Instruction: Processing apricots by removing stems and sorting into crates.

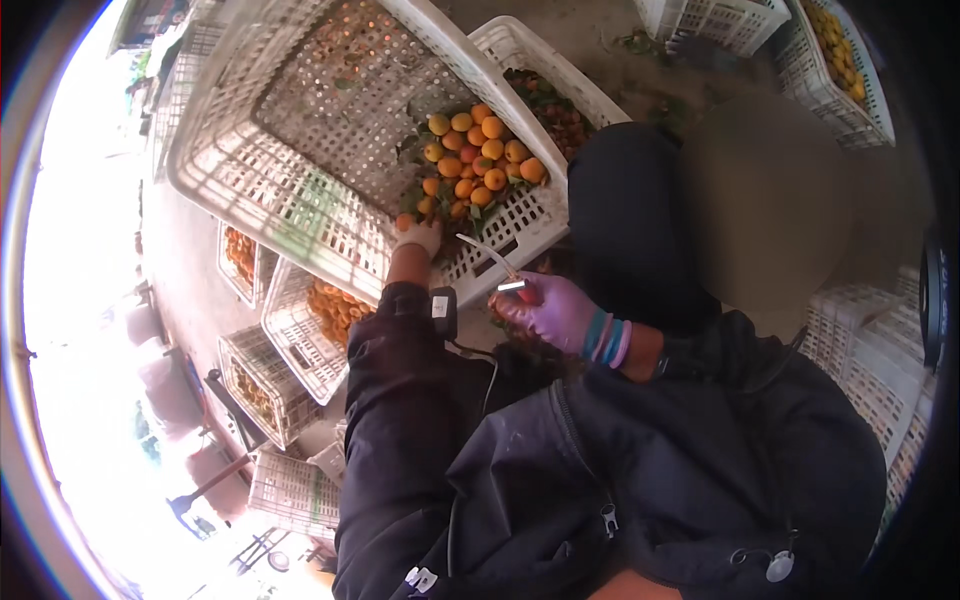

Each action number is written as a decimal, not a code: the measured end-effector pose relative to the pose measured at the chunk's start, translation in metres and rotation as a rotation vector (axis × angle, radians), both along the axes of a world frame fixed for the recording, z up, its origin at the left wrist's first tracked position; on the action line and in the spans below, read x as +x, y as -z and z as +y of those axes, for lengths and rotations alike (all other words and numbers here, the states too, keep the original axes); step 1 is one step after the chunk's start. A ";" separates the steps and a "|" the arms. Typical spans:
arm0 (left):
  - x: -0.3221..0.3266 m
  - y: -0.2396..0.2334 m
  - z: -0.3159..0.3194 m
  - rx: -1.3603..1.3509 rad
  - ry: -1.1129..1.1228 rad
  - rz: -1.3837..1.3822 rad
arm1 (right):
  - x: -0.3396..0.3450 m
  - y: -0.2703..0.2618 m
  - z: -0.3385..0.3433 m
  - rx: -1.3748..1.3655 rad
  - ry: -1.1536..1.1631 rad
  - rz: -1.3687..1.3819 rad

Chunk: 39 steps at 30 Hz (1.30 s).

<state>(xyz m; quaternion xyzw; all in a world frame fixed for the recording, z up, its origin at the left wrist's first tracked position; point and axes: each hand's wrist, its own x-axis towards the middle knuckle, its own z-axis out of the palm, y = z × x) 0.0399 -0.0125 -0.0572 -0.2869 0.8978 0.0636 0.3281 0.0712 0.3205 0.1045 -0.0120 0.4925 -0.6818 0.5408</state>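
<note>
My left hand (422,236), in a pale glove, reaches into a tilted white plastic crate (300,187). Its fingers are at the lower edge of a heap of orange, apricot-like fruits (480,161) mixed with green leaves (480,217). One fruit (405,222) lies right against these fingers; whether they grip it is unclear. In front of my body, just outside the crate, my right hand (559,307) wears a purple glove with teal and pink bands at the wrist. It is closed around a small curved-bladed tool (484,251) with a silvery collar and a red part.
Behind the tilted crate, another crate (555,56) holds dark reddish and green scraps. Crates of orange fruit (334,311) stand on the floor at left. A crate of yellow fruit (836,49) is at upper right. Stacked white crates (862,360) rise at my right.
</note>
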 end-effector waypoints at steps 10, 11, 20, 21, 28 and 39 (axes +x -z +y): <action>0.015 0.014 0.035 0.649 -0.055 0.200 | 0.004 0.010 -0.005 0.030 0.058 0.153; 0.016 0.024 0.034 0.595 0.144 0.296 | 0.005 0.011 -0.004 0.040 0.062 0.192; -0.012 -0.010 0.078 0.517 0.156 0.672 | 0.009 0.019 -0.009 0.103 0.202 0.377; -0.013 -0.024 0.091 0.450 0.293 0.680 | 0.008 0.019 -0.008 0.096 0.218 0.363; -0.021 -0.046 0.117 0.570 0.022 0.651 | 0.004 0.013 -0.004 0.026 0.287 0.299; 0.093 -0.141 0.138 1.486 -0.577 1.050 | 0.014 -0.002 -0.007 -0.114 0.216 0.601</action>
